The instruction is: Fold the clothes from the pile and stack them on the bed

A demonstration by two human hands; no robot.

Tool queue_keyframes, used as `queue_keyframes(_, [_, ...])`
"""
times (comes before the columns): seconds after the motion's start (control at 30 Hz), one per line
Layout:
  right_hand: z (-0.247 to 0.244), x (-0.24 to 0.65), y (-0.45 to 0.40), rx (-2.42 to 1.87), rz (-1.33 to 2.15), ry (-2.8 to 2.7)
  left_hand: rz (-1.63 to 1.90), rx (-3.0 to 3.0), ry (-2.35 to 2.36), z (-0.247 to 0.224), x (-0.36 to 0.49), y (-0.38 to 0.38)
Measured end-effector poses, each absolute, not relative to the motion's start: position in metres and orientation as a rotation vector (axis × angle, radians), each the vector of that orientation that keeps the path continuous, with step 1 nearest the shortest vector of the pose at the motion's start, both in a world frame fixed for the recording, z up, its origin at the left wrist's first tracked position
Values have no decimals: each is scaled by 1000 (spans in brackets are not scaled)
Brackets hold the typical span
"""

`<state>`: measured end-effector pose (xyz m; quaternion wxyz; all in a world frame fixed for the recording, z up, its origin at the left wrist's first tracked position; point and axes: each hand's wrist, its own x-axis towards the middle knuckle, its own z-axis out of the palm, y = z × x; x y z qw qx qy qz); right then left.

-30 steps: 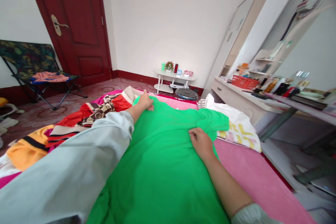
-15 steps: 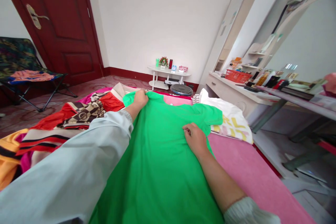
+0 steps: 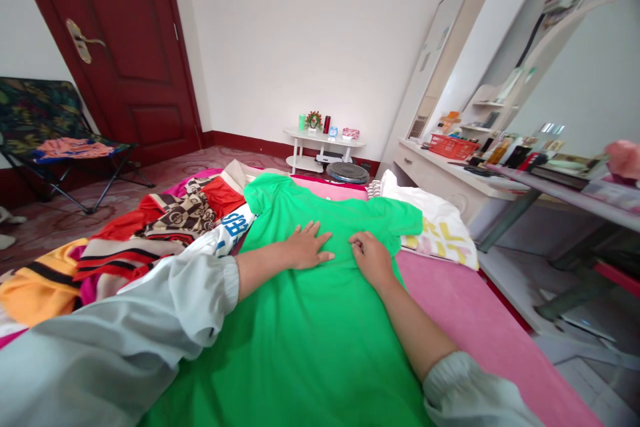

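A green T-shirt [image 3: 295, 320] lies spread in front of me, its neckline and short sleeves at the far end. My left hand [image 3: 306, 247] rests flat on its chest, fingers apart, gripping nothing. Just to the right, my right hand [image 3: 371, 257] is closed with curled fingers, thumb and forefinger together at the cloth; creases run out from it. The fingertips are partly hidden. Beyond the right sleeve is a white T-shirt [image 3: 440, 223] with yellow letters.
Under the shirts is a pink bedspread [image 3: 465, 320]. Heaped clothes [image 3: 165, 220] lie along the left. A folding chair [image 3: 65, 140] holds a garment near the red door [image 3: 135, 47]. A cluttered dressing table [image 3: 430, 170] stands right; a small white table [image 3: 325, 140] stands by the far wall.
My left hand has let go of the shirt's left shoulder and moved nearer and rightward onto the chest, opening flat. A white garment with blue letters now shows on the left. My right hand stays put.
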<state>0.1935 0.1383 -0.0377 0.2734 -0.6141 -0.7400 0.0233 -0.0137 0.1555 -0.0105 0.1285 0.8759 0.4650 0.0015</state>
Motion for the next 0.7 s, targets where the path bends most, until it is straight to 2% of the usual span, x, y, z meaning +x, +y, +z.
queue_keyframes(0.17, [-39,194,140,-1649,41,-2063,-159,2556,1174,6,-49,122])
queue_keyframes(0.33, [-43,203,125,-1523,-12,-2229,-152,2492,1048,19,-97,77])
queue_keyframes(0.47, [-43,217,90,-1380,0,-2373,-3,2516,1038,23,-132,33])
queue_keyframes(0.6, [-37,239,47,-1355,168,-2424,315,2584,1172,26,-164,-10])
queue_keyframes(0.7, [-28,260,17,-1383,260,-2384,376,2524,1227,27,-190,-38])
